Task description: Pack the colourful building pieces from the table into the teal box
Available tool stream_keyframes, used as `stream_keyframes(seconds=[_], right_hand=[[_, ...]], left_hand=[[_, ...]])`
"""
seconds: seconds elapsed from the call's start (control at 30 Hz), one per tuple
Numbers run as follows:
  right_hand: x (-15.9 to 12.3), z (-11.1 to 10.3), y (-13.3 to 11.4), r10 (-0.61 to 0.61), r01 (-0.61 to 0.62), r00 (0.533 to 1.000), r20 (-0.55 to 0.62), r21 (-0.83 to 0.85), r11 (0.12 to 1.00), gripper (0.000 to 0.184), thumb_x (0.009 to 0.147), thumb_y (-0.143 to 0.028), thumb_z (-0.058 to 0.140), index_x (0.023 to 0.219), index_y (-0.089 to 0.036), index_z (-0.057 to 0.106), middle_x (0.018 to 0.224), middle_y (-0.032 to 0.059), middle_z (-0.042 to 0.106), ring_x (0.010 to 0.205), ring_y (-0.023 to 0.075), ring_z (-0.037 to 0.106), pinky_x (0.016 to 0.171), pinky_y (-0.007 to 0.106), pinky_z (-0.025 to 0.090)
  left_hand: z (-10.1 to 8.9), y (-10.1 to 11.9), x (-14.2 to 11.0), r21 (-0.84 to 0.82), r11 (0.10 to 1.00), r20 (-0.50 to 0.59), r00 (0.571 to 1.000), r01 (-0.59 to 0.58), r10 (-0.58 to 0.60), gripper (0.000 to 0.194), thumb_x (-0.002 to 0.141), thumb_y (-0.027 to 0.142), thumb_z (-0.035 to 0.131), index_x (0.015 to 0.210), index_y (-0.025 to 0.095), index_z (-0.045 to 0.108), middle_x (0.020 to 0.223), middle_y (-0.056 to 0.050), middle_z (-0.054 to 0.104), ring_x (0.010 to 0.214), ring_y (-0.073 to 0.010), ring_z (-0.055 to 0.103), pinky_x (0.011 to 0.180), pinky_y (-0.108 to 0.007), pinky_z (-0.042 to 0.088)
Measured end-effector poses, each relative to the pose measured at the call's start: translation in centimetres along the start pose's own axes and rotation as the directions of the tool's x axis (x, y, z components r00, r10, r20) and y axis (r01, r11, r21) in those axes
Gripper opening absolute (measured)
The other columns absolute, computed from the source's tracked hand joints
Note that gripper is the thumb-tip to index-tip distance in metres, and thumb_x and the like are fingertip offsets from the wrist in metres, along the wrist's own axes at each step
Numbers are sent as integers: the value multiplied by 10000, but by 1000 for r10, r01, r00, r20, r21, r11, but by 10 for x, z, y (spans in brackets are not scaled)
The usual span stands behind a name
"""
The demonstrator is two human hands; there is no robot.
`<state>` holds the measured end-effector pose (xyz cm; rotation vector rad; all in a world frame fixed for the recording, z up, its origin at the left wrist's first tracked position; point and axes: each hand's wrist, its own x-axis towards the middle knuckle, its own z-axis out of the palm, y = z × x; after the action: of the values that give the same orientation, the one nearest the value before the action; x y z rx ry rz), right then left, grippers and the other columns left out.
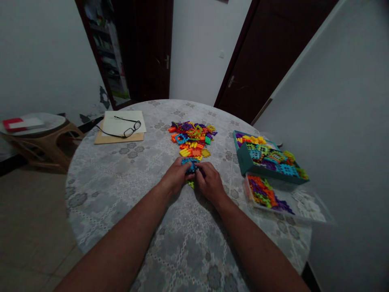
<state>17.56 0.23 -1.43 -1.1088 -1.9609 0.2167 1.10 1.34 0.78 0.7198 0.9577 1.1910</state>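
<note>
Both hands meet near the middle of the round table [121, 182], on its grey patterned cloth. Between them is a blue plastic building piece [190, 162] with a notched edge. My left hand [176, 174] is closed on its left side, thumb on top. My right hand [209, 178] pinches at its right side; the fingertips partly hide what they grip. A small lime-green piece [191, 184] shows just below the hands. Right beyond them lies a heap of colourful interlocking pieces [193, 136] in orange, yellow, purple, green and blue.
At the right stand a teal box [246, 158] of pieces and a clear plastic tray [255, 202] with more pieces. Black-framed glasses [129, 132] rest on paper [124, 117] over a brown board [118, 140] at the left. A stool [45, 138] stands beyond the table's left edge.
</note>
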Motion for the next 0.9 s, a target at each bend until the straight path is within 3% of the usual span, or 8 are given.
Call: stream_keyframes(seconds=[0.13, 0.23, 0.37, 0.53, 0.63, 0.73, 0.9], right_hand=[[-1, 0, -5, -76, 86, 994, 84, -128, 988, 310, 1030, -205, 554, 1293, -190, 718, 1250, 147, 752, 1178, 306, 663, 1094, 491, 532], [-1, -5, -7, -45, 58, 996, 79, -179, 982, 423, 1048, -225, 548, 1462, -191, 631, 1370, 154, 718, 1228, 304, 646, 1121, 484, 516], [2, -17, -8, 129, -75, 984, 124, -368, 927, 432, 1031, -288, 625, 1443, -162, 645, 1340, 187, 699, 1254, 334, 615, 1116, 479, 504], [5, -23, -11, 334, -130, 887, 319, -521, 844, 358, 1014, -336, 684, 1341, -193, 706, 1260, 164, 701, 1169, 315, 652, 1010, 423, 531], [5, -20, -10, 340, -147, 877, 339, -484, 863, 381, 1014, -334, 680, 1371, -201, 696, 1280, 158, 694, 1160, 301, 669, 995, 407, 539], [9, -26, -7, 308, -202, 917, 254, -369, 907, 406, 995, -268, 675, 1394, -193, 688, 1283, 153, 698, 1169, 277, 677, 1019, 386, 544], [28, -71, 2, 264, -243, 956, 130, -158, 957, 461, 889, -150, 702, 1347, -196, 729, 1253, 114, 747, 1132, 249, 705, 1039, 381, 553]], left_hand=[[3, 0, -3, 94, 994, -57, 997, -46, 51, 279, 814, 184, 752, 1072, 219, 653, 1001, -56, 717, 868, -186, 699, 659, -227, 569], [3, 2, -1, 56, 997, -112, 992, -57, 63, 279, 823, 132, 691, 1083, 224, 640, 958, -48, 703, 835, -185, 702, 665, -243, 590], [-1, 7, 7, -28, 998, -185, 982, -47, 41, 336, 860, 85, 610, 1165, 224, 585, 955, -41, 684, 785, -173, 728, 723, -305, 652], [-9, 11, 12, -62, 998, -245, 969, -29, 12, 393, 867, 53, 598, 1222, 221, 589, 972, -51, 686, 763, -184, 753, 728, -370, 694], [-13, 12, 14, -49, 999, -236, 972, -21, 9, 380, 881, 83, 635, 1233, 224, 609, 966, -52, 695, 768, -188, 761, 718, -368, 699], [-16, 12, 16, -45, 999, -233, 973, -18, 7, 313, 909, 117, 644, 1208, 208, 639, 947, -66, 706, 768, -198, 767, 701, -367, 702], [-16, 13, 18, -52, 998, -266, 964, 17, -31, 206, 938, 125, 626, 1131, 182, 668, 932, -79, 717, 758, -199, 754, 676, -376, 707]])
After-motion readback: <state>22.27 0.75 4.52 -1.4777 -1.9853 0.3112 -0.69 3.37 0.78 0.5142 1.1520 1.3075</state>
